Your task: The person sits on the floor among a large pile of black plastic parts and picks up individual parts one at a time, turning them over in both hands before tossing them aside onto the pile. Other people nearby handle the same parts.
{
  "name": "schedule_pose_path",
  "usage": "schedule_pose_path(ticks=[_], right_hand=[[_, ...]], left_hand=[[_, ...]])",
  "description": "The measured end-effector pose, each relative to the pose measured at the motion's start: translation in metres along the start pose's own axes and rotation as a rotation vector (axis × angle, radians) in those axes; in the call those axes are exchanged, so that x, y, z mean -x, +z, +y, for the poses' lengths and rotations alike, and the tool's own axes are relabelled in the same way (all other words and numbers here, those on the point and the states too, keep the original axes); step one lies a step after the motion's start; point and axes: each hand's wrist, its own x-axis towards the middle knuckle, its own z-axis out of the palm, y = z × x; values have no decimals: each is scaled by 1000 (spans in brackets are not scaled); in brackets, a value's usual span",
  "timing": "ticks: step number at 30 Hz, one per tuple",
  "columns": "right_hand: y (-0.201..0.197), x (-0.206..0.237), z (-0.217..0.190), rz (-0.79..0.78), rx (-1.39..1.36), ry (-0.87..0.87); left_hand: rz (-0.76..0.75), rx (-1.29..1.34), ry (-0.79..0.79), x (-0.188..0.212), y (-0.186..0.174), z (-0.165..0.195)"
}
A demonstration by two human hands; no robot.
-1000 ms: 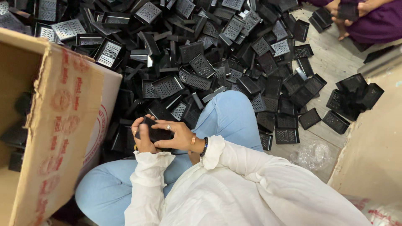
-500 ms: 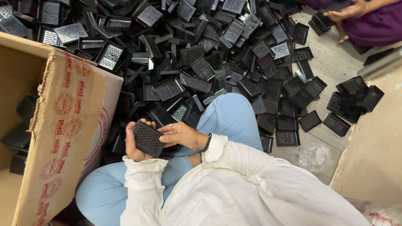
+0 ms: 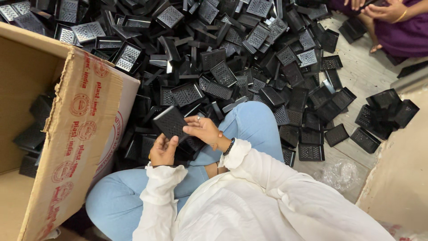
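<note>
I sit on the floor in blue jeans and a white top. Both hands hold one black plastic perforated tray piece over my left knee. My left hand supports it from below, and my right hand grips its right edge with a ring on one finger. The piece is tilted with its flat perforated face toward me. A large heap of the same black pieces lies just beyond my knees.
An open cardboard box with red print stands at my left, with several black pieces inside. Another person in purple sits at the top right. A smaller stack of pieces and a clear plastic bag lie right.
My hands have lifted the black piece up and slightly forward, turning it from a bunched grip to a flat face-up hold. The view has shifted a little.
</note>
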Motion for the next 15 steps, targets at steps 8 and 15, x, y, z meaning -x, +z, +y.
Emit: schedule_pose_path(ticks=[8, 15], right_hand=[[-18, -16, -14, -28, 25, -6], [-21, -11, -3, 92, -92, 20]], left_hand=[[-57, -145, -131, 17, 9, -8], [-64, -16, -100, 14, 3, -31]])
